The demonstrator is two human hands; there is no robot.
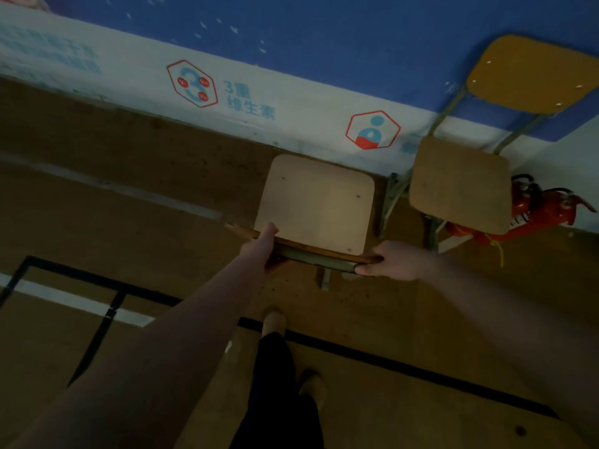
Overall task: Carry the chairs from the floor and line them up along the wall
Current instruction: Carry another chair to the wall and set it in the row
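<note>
The pale plywood chair (316, 202) is held by its backrest edge, left grip (262, 244) and right grip (389, 259) each curled round one end for balance, near the blue-and-white wall (324, 59), beside the yellow-backed chair (460, 183).

A brown wooden floor (129, 176) is marked with black lines (389, 354) and a white stripe (81, 301) at its near left. At its far edge, against the wall (291, 124), a chair with an orange backrest (460, 183) is stood on the right, with red fire extinguishers (534, 205) set just beside it. A pale-seated chair (316, 202) is seen left of it, floor contact not discernible, and two shoes (274, 319) are planted nearer.
</note>
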